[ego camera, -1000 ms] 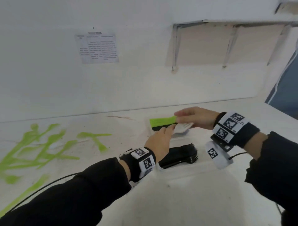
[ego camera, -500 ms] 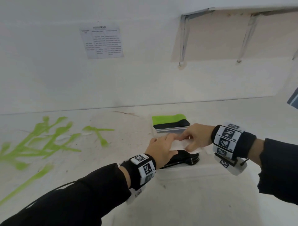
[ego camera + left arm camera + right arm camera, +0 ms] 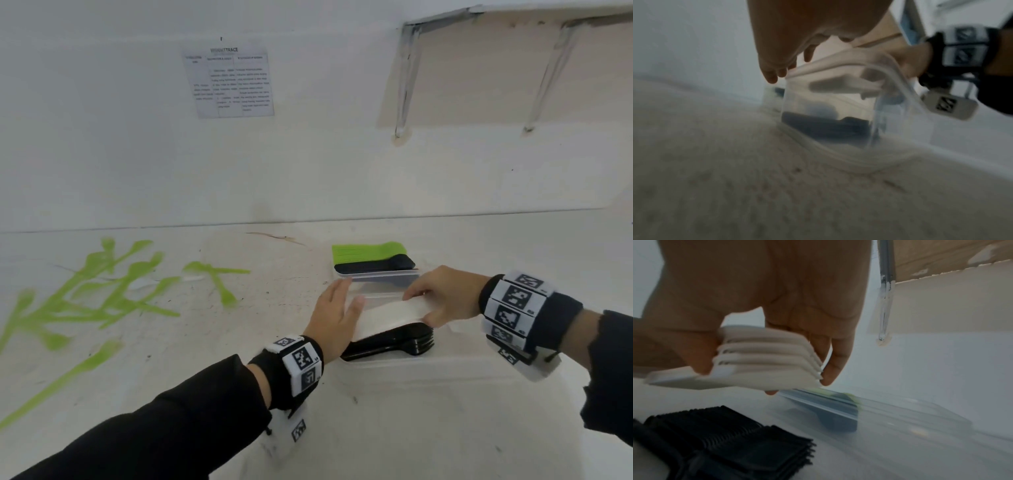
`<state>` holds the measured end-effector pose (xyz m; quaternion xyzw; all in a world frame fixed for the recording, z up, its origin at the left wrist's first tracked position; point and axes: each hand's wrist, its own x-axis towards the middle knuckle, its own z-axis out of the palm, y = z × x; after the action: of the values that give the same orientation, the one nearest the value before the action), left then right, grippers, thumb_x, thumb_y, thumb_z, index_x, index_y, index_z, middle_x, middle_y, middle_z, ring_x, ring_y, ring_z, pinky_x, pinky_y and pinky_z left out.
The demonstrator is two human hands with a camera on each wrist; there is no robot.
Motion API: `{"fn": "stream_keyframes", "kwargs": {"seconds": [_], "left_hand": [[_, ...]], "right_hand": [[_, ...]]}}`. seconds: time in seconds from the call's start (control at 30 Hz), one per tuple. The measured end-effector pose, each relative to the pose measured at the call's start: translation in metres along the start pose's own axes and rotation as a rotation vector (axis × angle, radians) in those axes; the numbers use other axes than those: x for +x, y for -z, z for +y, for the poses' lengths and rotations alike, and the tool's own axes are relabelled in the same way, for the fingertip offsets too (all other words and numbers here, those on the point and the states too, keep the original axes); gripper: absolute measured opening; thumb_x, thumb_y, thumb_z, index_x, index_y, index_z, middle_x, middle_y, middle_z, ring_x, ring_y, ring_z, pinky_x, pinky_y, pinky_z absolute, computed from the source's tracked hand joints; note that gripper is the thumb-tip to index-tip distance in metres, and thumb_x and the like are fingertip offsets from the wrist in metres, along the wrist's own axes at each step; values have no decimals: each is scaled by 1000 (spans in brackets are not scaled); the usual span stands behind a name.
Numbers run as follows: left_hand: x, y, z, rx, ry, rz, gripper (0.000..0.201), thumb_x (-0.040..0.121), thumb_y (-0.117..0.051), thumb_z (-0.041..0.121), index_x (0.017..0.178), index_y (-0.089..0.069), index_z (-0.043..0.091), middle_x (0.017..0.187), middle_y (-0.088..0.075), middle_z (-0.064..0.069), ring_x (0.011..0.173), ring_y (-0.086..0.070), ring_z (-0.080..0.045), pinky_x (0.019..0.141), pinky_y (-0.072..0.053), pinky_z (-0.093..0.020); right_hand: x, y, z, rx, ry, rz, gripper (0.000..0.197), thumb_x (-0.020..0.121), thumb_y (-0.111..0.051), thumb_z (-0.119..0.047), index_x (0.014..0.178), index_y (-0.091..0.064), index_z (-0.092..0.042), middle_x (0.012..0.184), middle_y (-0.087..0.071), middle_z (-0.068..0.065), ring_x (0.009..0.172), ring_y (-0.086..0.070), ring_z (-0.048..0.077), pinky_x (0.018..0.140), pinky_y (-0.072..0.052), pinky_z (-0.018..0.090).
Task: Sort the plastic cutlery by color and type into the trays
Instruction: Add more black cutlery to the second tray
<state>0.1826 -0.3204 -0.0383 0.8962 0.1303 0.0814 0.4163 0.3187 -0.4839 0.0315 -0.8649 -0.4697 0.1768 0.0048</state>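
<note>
Right hand: a stack of white cutlery (image 3: 390, 317) is pinched between thumb and fingers of the right hand (image 3: 442, 298); in the right wrist view the nested white pieces (image 3: 764, 360) are seen edge-on, the type not readable.
Left hand: the left hand (image 3: 334, 317) is held with fingers straight and together, its thumb laid against the near end of the white stack; nothing is gripped by it.
Where the stack is: it is held low over the near clear tray (image 3: 394, 363), just above the black forks (image 3: 394, 342) already stacked there; whether it touches them cannot be told.
Far tray: a second clear tray (image 3: 376, 275) is seen just beyond, filled with a green stack (image 3: 366, 251) and a black stack (image 3: 376, 265).
Done so far: two black stacks and one green stack are judged sorted; the white stack is being set in place.
Left to do: many green pieces (image 3: 102, 291) are scattered on the worktop (image 3: 411, 428) well to the left, unsorted, so a good part of the task is judged to remain.
Blur: the loose green shapes are smeared, so their types cannot be told.
</note>
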Motion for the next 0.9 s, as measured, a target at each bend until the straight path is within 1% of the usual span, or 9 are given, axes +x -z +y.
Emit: {"fn": "stream_keyframes", "kwargs": {"seconds": [0.07,0.17,0.27,0.37,0.47,0.53,0.67,0.83,0.9], "left_hand": [[-2,-4,-2,-195,117,0,53,101,-24,38,149,-17,16,157,-16,0,144,-13,-11,114,-9,-23],[-2,-9,-4,-271,181,6,51,102,-22,36,149,-18,15,156,-16,-1,144,-14,-12,115,-10,-23],[-1,-12,-5,-262,184,-4,52,102,-20,35,149,-16,14,156,-15,-2,143,-14,-12,112,-9,-20],[-1,-13,-4,-243,179,1,53,102,-20,36,149,-15,13,155,-15,-2,143,-15,-12,110,-10,-17],[0,-13,-4,-240,182,12,52,102,-20,35,149,-17,14,155,-17,-3,143,-16,-12,111,-11,-18],[1,-12,-5,-243,184,8,51,102,-19,35,149,-17,15,156,-17,-2,143,-15,-13,113,-10,-21],[3,-14,-4,-314,223,20,53,101,-19,39,149,-17,16,157,-14,0,144,-11,-12,116,-8,-26],[3,-19,-2,-283,228,66,52,102,-20,36,149,-17,15,157,-14,-1,144,-10,-12,115,-7,-24],[2,-19,-2,-248,222,73,51,102,-21,35,149,-18,15,157,-15,-3,144,-12,-13,115,-8,-23]], "right_hand": [[-6,-3,6,10,3,-25,45,76,-67,-23,121,-60,-26,109,-61,-6,96,-54,8,79,-40,8],[-12,-5,9,64,7,-71,43,77,-67,-20,119,-61,-28,104,-60,-11,94,-55,6,72,-36,0],[-15,-5,6,86,21,-150,41,77,-66,-20,116,-62,-31,109,-64,-10,100,-58,8,81,-41,8],[-12,-6,1,55,21,-252,39,78,-65,-20,115,-62,-29,107,-65,-9,99,-59,9,84,-43,13],[-6,-9,-7,-46,23,-308,42,79,-66,-23,121,-59,-24,105,-63,-8,91,-54,7,79,-42,11],[0,-12,-13,-139,24,-323,43,79,-66,-24,121,-59,-19,107,-64,-2,87,-51,8,79,-42,17],[6,-15,-22,-209,45,-312,40,77,-69,-25,115,-62,-15,89,-60,-5,80,-51,11,75,-42,18],[8,-22,-30,-280,24,-284,44,79,-69,-25,121,-59,-16,103,-65,2,83,-51,14,79,-43,20],[7,-25,-32,-281,-13,-270,47,79,-68,-25,125,-57,-19,113,-64,1,96,-59,20,87,-45,23]]}}
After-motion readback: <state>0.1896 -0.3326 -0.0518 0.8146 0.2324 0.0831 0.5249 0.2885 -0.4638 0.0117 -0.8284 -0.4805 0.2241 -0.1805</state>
